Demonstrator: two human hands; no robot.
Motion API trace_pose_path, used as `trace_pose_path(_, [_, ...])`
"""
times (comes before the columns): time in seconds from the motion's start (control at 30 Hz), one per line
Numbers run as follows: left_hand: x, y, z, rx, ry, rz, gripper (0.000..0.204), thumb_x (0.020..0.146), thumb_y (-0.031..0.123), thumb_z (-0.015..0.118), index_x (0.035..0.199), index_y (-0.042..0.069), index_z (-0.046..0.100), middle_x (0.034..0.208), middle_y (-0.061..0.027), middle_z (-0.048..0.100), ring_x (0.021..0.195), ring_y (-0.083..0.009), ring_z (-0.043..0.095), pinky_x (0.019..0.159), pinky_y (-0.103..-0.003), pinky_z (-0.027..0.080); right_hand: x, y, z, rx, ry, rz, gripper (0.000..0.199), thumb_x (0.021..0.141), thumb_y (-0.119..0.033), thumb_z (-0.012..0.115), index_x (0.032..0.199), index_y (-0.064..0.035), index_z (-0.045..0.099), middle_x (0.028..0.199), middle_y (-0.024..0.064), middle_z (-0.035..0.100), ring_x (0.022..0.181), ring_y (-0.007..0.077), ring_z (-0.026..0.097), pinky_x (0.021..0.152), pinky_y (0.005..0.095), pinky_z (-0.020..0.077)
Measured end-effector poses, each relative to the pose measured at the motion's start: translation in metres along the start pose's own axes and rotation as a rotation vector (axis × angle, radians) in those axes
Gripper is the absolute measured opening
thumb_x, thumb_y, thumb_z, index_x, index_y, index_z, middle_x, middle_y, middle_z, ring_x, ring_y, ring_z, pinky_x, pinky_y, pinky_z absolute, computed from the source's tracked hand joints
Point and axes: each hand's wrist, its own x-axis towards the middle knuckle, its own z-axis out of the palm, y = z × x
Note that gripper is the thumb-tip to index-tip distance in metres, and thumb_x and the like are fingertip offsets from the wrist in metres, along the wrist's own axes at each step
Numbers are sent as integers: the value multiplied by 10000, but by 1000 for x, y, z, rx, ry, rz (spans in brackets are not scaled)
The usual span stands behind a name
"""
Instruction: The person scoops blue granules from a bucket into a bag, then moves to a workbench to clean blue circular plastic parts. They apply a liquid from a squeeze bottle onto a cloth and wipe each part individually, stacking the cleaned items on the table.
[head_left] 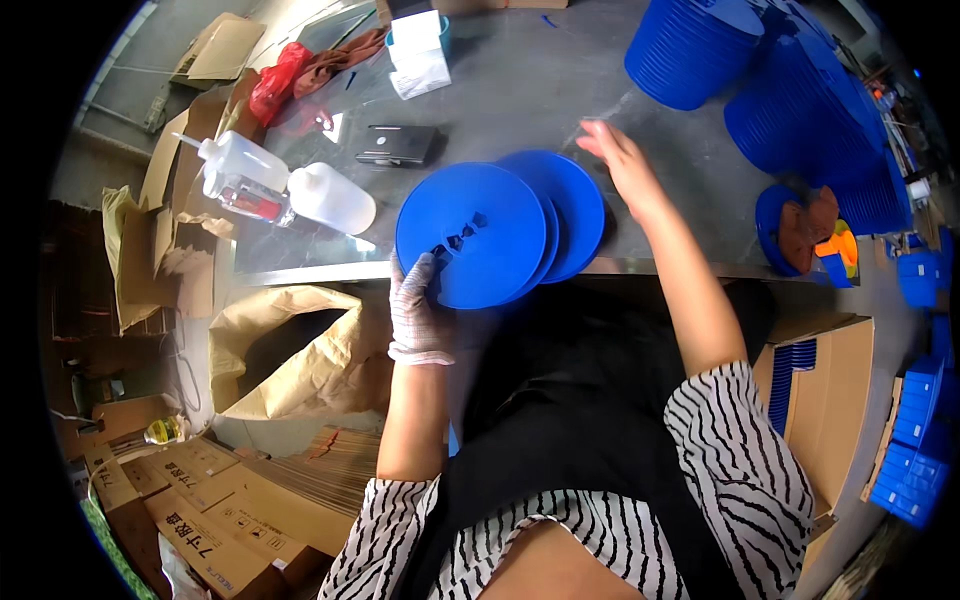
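My left hand (414, 305), in a pale checked glove, is closed on the lower left edge of a round blue plastic disc (485, 265), thumb on top. A few small dark angular marks or pieces (458, 240) run in a line across the disc's middle. More blue discs (578, 215) lie partly under it, offset to the right, at the table's near edge. Bare and empty, my right hand (622, 165) is above the table beyond and right of the discs, its fingers stretched out. The underside of the held disc is hidden.
Two white squeeze bottles (332, 198) stand left of a black box (396, 145). Tall stacks of blue discs (690, 50) fill the far right. A paper sack (290, 370) gapes below the table's left edge; an open carton (825, 410) stands to my right.
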Motion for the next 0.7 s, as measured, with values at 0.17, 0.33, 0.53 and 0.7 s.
trace_pose_path(0.17, [21,-15,18,226,-14,-86,485,839,70,646,1293,73,477,1136,-72,575,1012,-185,553,913,-318,452,-105,68,23,-416,108,-96,683,986,-560,239,1473,-87,315,1508,158,330,1454,344,104,1125,545,-80])
trace_pose_path(0.33, [30,-41,40,337,-44,-60,592,825,33,632,1360,86,383,1139,-86,545,912,-166,556,835,-277,476,-114,60,62,138,262,-211,737,990,-549,269,1468,11,233,1502,245,250,1429,354,155,1149,476,97])
trace_pose_path(0.53, [4,-71,97,231,-263,19,641,869,247,665,1404,91,349,1316,-122,473,1171,-261,486,1024,-424,393,-135,41,21,520,465,-339,715,995,-543,297,1451,4,232,1457,153,295,1349,252,297,1121,382,228])
trace_pose_path(0.7, [-22,-108,176,-16,-473,-57,658,926,499,539,1402,70,389,1372,-96,469,1230,-260,465,1066,-429,354,-169,29,-49,476,732,-476,750,961,-603,306,1399,5,305,1423,143,330,1301,243,347,1091,384,268])
